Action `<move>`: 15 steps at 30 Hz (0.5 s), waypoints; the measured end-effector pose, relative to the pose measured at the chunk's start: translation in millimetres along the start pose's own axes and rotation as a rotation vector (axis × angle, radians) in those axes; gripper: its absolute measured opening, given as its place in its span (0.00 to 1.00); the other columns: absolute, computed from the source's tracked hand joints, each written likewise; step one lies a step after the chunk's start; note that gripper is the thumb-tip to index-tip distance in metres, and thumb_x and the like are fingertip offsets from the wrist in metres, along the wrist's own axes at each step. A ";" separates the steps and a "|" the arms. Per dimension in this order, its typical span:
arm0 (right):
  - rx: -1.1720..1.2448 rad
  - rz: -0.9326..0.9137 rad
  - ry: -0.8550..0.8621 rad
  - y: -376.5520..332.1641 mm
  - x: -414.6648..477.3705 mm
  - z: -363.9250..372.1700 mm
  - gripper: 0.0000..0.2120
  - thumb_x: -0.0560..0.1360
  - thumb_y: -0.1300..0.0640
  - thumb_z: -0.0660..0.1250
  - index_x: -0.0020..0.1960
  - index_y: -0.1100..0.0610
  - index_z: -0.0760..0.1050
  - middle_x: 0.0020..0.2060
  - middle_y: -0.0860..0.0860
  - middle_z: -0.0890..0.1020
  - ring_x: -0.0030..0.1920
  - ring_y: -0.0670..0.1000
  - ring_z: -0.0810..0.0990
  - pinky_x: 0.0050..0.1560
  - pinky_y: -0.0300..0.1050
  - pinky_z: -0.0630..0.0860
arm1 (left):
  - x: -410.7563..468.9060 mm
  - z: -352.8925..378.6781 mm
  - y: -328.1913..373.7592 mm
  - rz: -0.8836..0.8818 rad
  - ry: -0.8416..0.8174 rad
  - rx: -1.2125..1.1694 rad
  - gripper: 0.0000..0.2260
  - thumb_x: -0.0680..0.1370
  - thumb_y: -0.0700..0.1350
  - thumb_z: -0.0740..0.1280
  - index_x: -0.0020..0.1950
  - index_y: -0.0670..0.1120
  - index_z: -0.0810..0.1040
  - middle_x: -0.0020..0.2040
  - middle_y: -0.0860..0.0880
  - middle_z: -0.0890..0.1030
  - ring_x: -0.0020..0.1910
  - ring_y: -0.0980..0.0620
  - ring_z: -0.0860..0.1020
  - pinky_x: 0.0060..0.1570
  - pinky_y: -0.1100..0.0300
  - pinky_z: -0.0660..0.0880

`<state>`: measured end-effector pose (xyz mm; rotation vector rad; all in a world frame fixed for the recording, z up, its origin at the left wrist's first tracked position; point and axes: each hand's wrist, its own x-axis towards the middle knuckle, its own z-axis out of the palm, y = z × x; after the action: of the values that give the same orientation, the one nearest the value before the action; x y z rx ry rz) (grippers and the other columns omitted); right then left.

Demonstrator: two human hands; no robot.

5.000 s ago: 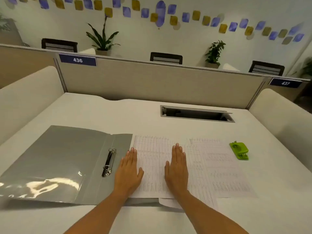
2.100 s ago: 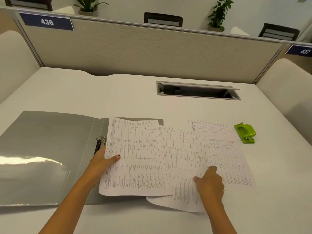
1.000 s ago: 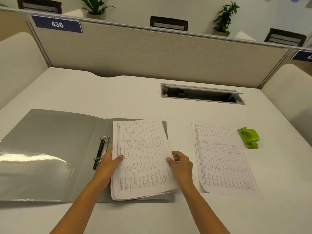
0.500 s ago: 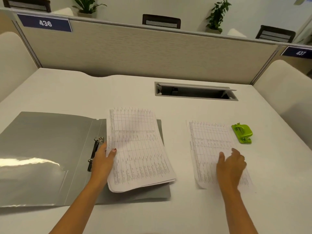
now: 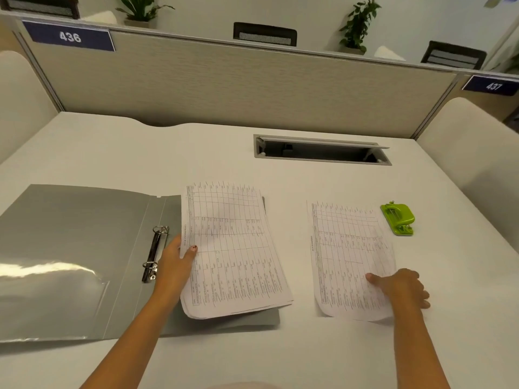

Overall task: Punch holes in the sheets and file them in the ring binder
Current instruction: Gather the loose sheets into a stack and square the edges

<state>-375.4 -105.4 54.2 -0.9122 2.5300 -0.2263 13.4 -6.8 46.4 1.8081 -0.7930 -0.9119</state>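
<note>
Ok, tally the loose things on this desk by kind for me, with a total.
Grey plastic ring binder, lying open: 1
Batches of white printed sheets: 2, the left batch on the binder, the right batch beside the punch; the sheets in each cannot be counted
Green hole punch: 1
Total: 4

Presenting as an open-plan office. Looking onto a white desk (image 5: 112,153) fenced by a beige partition (image 5: 238,88). Bearing plate 436 (image 5: 70,37) and plate 437 (image 5: 493,86) along the partition top. Showing a cable hatch (image 5: 320,150) sunk in the desktop. Taking in mesh-backed chairs (image 5: 264,35) and potted plants (image 5: 358,23) beyond the partition. Also showing a grey binder (image 5: 70,248), printed sheets (image 5: 233,248) and a green punch (image 5: 397,217) on the desk.
</note>
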 end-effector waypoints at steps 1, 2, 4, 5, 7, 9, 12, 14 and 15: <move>0.024 -0.035 -0.009 -0.7 -2.4 -0.4 0.35 0.66 0.50 0.77 0.63 0.69 0.67 0.60 0.66 0.75 0.62 0.67 0.71 0.62 0.59 0.67 | 0.0 -0.5 -1.5 -0.010 -0.003 0.000 0.14 0.80 0.41 0.61 0.66 0.47 0.71 0.59 0.47 0.79 0.56 0.45 0.79 0.54 0.43 0.77; 0.056 -0.083 -0.006 -1.4 -6.9 -0.6 0.31 0.67 0.53 0.76 0.61 0.69 0.69 0.58 0.66 0.77 0.59 0.67 0.74 0.58 0.57 0.71 | 0.0 -1.0 -2.9 -0.019 -0.009 0.000 0.14 0.80 0.41 0.61 0.66 0.47 0.71 0.60 0.47 0.79 0.56 0.45 0.79 0.54 0.42 0.77; 0.136 -0.211 0.059 -3.2 -21.4 -0.8 0.20 0.71 0.59 0.72 0.58 0.69 0.73 0.53 0.66 0.80 0.54 0.66 0.78 0.48 0.51 0.74 | -0.1 -1.9 -5.5 -0.038 -0.021 -0.008 0.13 0.80 0.42 0.61 0.65 0.47 0.72 0.59 0.47 0.79 0.55 0.45 0.79 0.54 0.41 0.77; 0.173 -0.285 0.117 -5.0 -31.3 -1.5 0.14 0.72 0.62 0.70 0.56 0.68 0.75 0.51 0.65 0.81 0.52 0.66 0.79 0.46 0.49 0.74 | -0.2 -2.2 -6.6 -0.047 -0.027 -0.018 0.12 0.80 0.42 0.61 0.63 0.48 0.72 0.59 0.47 0.80 0.54 0.45 0.80 0.53 0.41 0.77; 0.230 -0.442 0.250 -11.7 -53.6 -5.3 0.07 0.74 0.67 0.65 0.52 0.66 0.78 0.47 0.64 0.82 0.47 0.64 0.80 0.44 0.48 0.74 | 0.3 -2.9 -8.5 -0.062 -0.032 -0.035 0.11 0.80 0.42 0.61 0.62 0.49 0.72 0.58 0.47 0.80 0.53 0.45 0.80 0.53 0.42 0.77; 0.265 -0.614 0.358 -22.4 -75.2 -10.7 0.06 0.74 0.69 0.65 0.50 0.65 0.78 0.44 0.62 0.83 0.42 0.61 0.80 0.44 0.48 0.76 | 0.5 -3.7 -9.4 -0.080 -0.031 -0.039 0.10 0.81 0.42 0.61 0.61 0.49 0.72 0.57 0.46 0.81 0.52 0.46 0.80 0.53 0.42 0.77; 0.348 -0.787 0.448 -40.7 -109.3 -28.0 0.06 0.75 0.68 0.65 0.50 0.63 0.79 0.41 0.57 0.83 0.38 0.53 0.77 0.42 0.41 0.73 | -0.1 -4.7 -10.7 -0.097 -0.033 -0.039 0.08 0.81 0.43 0.60 0.59 0.51 0.72 0.56 0.47 0.81 0.52 0.45 0.81 0.53 0.41 0.77; 0.455 -0.857 0.500 -50.6 -132.3 -44.4 0.06 0.75 0.66 0.66 0.50 0.61 0.79 0.39 0.51 0.81 0.37 0.48 0.76 0.41 0.36 0.70 | -1.2 -5.1 -10.7 -0.107 -0.033 -0.054 0.08 0.81 0.44 0.60 0.59 0.52 0.71 0.55 0.47 0.81 0.51 0.45 0.81 0.52 0.41 0.77; 0.530 -0.869 0.504 -54.5 -142.3 -53.0 0.06 0.74 0.65 0.67 0.50 0.60 0.80 0.38 0.48 0.79 0.37 0.47 0.76 0.40 0.32 0.70 | -1.7 -5.2 -10.7 -0.114 -0.032 -0.063 0.08 0.81 0.44 0.60 0.59 0.52 0.71 0.54 0.47 0.81 0.51 0.45 0.81 0.52 0.42 0.77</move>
<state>-270.9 -56.1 166.8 -1.8034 2.0746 -1.4536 18.3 0.8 38.4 1.8026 -0.6792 -1.0308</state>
